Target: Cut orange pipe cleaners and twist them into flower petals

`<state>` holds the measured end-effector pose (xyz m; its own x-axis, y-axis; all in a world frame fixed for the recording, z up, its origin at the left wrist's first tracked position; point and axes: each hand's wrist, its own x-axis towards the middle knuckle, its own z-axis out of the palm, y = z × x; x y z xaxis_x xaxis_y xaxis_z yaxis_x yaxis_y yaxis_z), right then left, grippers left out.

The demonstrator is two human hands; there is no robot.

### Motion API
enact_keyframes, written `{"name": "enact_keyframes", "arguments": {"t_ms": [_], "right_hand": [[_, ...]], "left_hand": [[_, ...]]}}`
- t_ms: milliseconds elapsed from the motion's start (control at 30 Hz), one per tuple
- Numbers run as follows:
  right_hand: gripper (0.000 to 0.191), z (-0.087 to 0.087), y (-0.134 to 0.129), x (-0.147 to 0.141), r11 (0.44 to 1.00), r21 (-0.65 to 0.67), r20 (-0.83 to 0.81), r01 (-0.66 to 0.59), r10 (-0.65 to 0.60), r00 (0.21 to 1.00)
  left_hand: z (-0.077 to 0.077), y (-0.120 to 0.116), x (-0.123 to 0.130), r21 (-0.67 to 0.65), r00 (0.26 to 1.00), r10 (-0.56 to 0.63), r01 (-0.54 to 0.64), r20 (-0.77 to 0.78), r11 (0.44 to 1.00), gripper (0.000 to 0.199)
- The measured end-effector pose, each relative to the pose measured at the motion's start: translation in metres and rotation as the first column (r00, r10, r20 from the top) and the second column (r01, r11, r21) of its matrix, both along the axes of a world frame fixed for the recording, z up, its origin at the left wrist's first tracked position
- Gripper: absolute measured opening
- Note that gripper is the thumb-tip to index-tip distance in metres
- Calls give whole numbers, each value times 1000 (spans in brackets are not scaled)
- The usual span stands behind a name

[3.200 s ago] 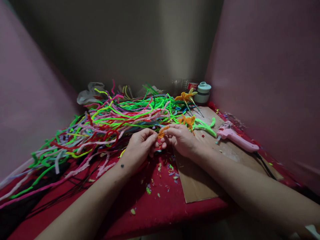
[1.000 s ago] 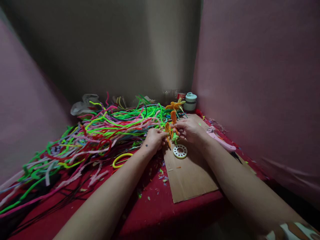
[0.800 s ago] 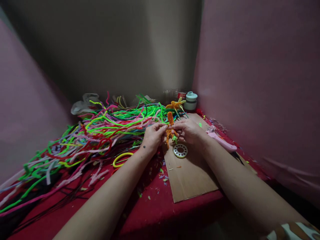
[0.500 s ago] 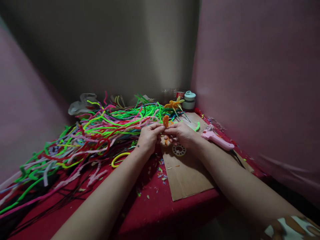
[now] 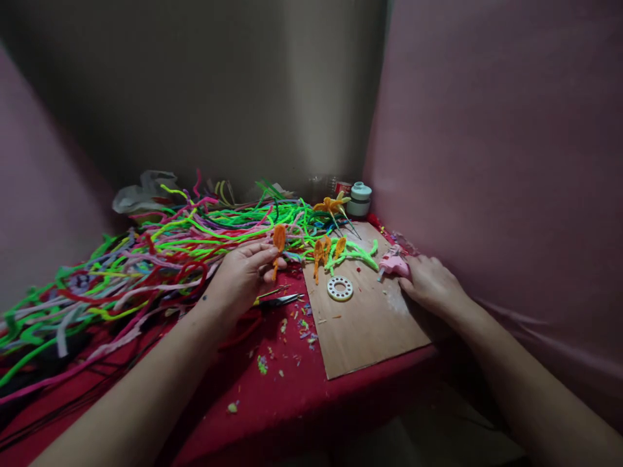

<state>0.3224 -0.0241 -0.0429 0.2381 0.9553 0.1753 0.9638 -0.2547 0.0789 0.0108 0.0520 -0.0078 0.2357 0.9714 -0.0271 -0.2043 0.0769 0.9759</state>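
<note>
Between the thumb and fingers of my left hand (image 5: 246, 275) is an orange pipe-cleaner petal (image 5: 279, 239), held upright with its twisted stem pointing down. My right hand (image 5: 435, 284) is closed around the handle of a pink hot glue gun (image 5: 394, 264), whose nozzle points left over the wooden board (image 5: 374, 337). Several more orange petals (image 5: 327, 249) lie at the board's left edge, beside bright green pipe-cleaner pieces (image 5: 357, 255). Nearer to me on the board is a white ring with holes (image 5: 333, 296).
A big tangle of coloured pipe cleaners (image 5: 195, 237) covers the table's left and back. Scissors (image 5: 285, 299) lie below my left hand, among scraps on the red cloth (image 5: 272, 402). Finished orange and yellow flowers (image 5: 333, 205) and a pale lidded container (image 5: 360, 200) stand at the back.
My hands have parted. My left hand moved left with the orange petal. My right hand let go of it and moved right onto the glue gun. More orange petals and the scissors now show.
</note>
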Motion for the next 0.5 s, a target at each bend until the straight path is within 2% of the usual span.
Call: {"name": "enact_keyframes", "arguments": {"t_ms": [67, 200, 333, 400, 500], "right_hand": [[30, -7, 4, 1, 1000, -12, -11, 17, -17, 1000], [32, -20, 10, -1, 995, 93, 64, 18, -24, 998], [29, -30, 12, 11, 974, 218, 34, -62, 56, 998], [27, -30, 12, 17, 933, 344, -43, -103, 125, 991], [30, -18, 7, 14, 819, 567, -236, -88, 263, 935]], "left_hand": [[-2, 4, -7, 0, 998, 21, -21, 56, 1000, 13], [-7, 9, -14, -24, 993, 60, -58, 105, 998, 13], [-12, 10, -14, -41, 991, 71, -67, 116, 997, 13], [-14, 10, -12, -52, 991, 61, -55, 118, 997, 12], [-15, 8, -9, -67, 992, 34, -26, 121, 997, 10]]}}
